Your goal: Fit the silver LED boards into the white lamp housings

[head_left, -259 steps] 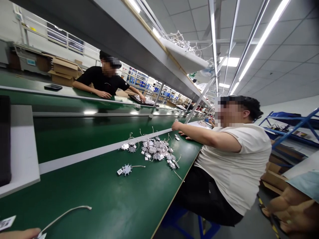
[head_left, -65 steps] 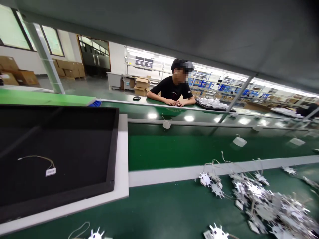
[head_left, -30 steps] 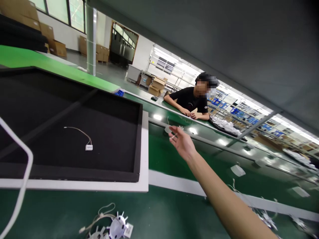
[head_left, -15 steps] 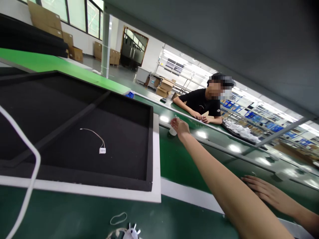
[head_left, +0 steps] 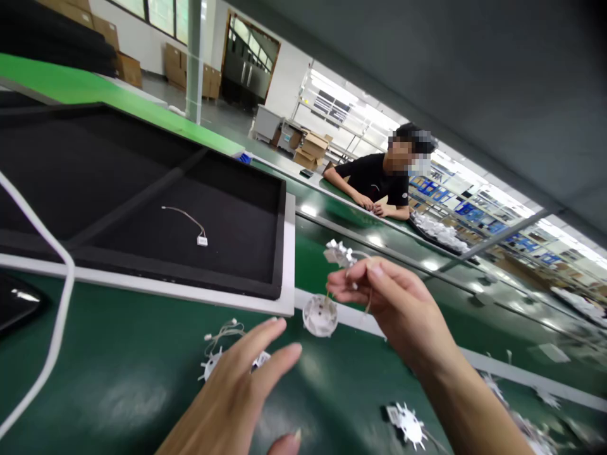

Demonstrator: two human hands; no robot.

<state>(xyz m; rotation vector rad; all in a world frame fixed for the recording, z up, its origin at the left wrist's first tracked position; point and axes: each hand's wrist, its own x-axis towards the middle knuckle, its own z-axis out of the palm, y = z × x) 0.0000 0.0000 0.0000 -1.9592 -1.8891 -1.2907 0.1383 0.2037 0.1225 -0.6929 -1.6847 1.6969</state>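
Note:
My right hand (head_left: 393, 297) is closed in a pinch on a thin cable, from which a white spiky part (head_left: 340, 253) sticks out beyond the fingertips. Just below those fingers is a round white housing (head_left: 320, 316), its hollow side showing; whether it hangs or rests on the bench edge I cannot tell. My left hand (head_left: 237, 385) hovers low over the green bench with fingers spread, holding nothing. Partly hidden behind it lie a white spoked part (head_left: 211, 366) and coiled wires (head_left: 227, 330). Another spoked part (head_left: 410, 426) lies near my right forearm.
A black tray (head_left: 227, 246) holds a small white block with a wire (head_left: 202, 241). A white cable (head_left: 71, 278) crosses the left side. Across the bench a co-worker (head_left: 374, 180) leans on the table. More white parts (head_left: 531, 430) lie at lower right.
The view has shifted. An arm stretched far across the bench has drawn back; my left hand is now open at lower centre, while my right hand holds the spiky part's cable near the middle.

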